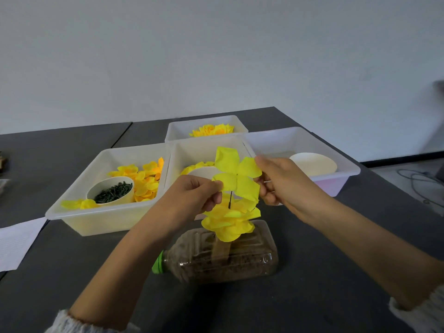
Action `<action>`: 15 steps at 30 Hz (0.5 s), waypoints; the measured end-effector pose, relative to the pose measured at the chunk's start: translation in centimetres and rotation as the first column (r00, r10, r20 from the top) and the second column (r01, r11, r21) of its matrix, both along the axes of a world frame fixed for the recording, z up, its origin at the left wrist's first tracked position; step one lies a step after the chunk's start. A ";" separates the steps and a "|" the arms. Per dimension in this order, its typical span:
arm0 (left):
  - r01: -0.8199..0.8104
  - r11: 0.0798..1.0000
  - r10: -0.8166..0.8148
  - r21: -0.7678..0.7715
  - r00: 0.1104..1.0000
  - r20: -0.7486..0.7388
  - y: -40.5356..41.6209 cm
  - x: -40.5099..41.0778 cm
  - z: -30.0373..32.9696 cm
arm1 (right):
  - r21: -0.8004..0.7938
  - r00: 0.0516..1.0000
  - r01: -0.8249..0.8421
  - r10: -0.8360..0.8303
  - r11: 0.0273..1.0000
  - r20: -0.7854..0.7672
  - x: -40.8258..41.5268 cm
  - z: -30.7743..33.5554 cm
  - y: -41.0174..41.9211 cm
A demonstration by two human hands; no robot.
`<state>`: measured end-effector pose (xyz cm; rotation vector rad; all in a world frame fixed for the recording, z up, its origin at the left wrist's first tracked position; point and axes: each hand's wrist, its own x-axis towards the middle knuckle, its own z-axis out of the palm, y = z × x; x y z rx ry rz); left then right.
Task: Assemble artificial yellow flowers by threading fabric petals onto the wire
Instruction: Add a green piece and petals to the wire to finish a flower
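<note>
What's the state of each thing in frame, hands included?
left hand: pinches the petal piece's left edge
right hand: holds its right edge
petal piece: on the wire tip, above the stack
wire: upright, partly bare
petal stack: threaded lower on the wire
bottle: on its side, capped, brown fill
cup: upright, holds dark green pieces
left tray: holds cup and loose petals

Four trays behind your bottle on the desk.
Bottle [223,255] lies on the desk [312,272]; left tray [79,212] holds a cup [110,189]; right tray [346,164] holds a bowl [314,163].
</note>
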<state>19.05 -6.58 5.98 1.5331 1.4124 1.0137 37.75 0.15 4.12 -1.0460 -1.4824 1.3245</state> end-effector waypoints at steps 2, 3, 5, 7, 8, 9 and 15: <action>-0.023 1.000 0.023 -0.007 1.000 0.002 0.0 0.1 0.1 | 0.005 1.000 0.011 -0.011 1.000 0.028 -0.1 -0.1 0.0; -0.044 0.999 0.044 -0.004 0.999 -0.007 0.0 0.2 0.1 | 0.004 0.999 0.015 -0.015 1.000 0.037 -0.1 -0.2 0.0; -0.085 0.996 0.086 0.018 0.995 -0.050 0.0 0.1 0.0 | 0.005 0.998 0.013 -0.013 1.000 0.064 -0.1 -0.4 0.0; -0.102 0.994 0.105 0.034 0.989 -0.103 0.1 0.1 -0.2 | 0.005 0.994 0.016 -0.016 1.000 0.111 0.0 -0.8 0.2; -0.104 0.994 0.108 0.039 0.987 -0.123 0.1 0.0 -0.3 | 0.000 0.991 0.020 -0.020 1.000 0.131 0.0 -1.0 0.2; -0.105 0.994 0.110 0.041 0.984 -0.138 0.1 0.0 -0.4 | -0.005 0.990 0.025 -0.024 1.000 0.140 0.0 -1.2 0.2; -0.131 0.991 0.133 0.034 0.987 -0.088 0.2 -0.1 -0.5 | -0.023 0.998 0.006 -0.004 1.000 0.067 0.1 -0.9 0.6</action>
